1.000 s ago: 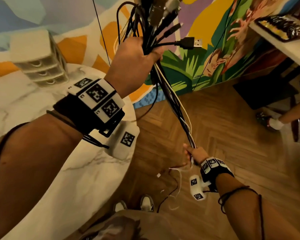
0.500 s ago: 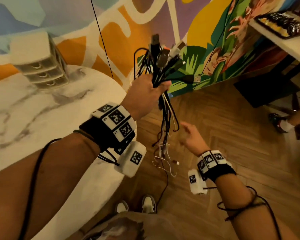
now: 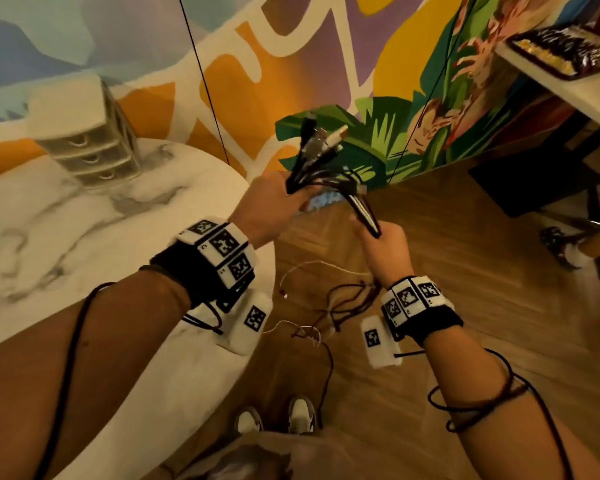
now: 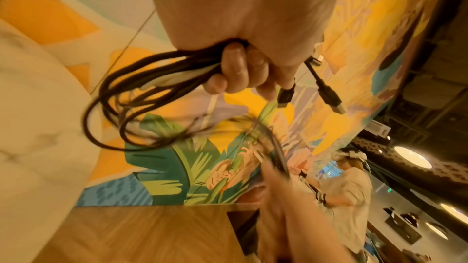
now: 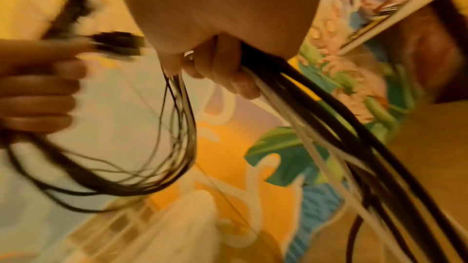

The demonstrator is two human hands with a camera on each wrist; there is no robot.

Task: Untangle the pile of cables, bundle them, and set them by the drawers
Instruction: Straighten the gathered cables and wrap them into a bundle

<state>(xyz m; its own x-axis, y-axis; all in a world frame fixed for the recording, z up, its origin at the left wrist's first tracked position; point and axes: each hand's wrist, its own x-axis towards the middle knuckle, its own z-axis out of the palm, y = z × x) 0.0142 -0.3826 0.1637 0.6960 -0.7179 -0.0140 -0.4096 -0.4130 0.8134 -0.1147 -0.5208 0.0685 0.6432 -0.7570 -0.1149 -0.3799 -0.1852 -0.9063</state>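
A bunch of black and white cables (image 3: 329,174) is held in the air past the table's right edge. My left hand (image 3: 271,206) grips it just below the fanned-out plug ends (image 3: 321,140); its fingers (image 4: 235,71) curl round the strands. My right hand (image 3: 381,244) grips the same cables (image 5: 316,111) a little lower and to the right. A short loop (image 5: 142,167) sags between the two hands. The loose tails (image 3: 329,306) hang toward the wooden floor. The small white drawers (image 3: 87,133) stand at the back of the marble table (image 3: 70,237).
A painted mural wall (image 3: 378,71) runs behind the table. A white shelf with a tray (image 3: 561,53) juts in at the upper right. Another person's foot (image 3: 565,251) is on the floor at the right. My shoes (image 3: 278,417) show below.
My left hand has come down with the plug ends. My right hand let go of the cables low down, rose, and now grips them close under the left hand.
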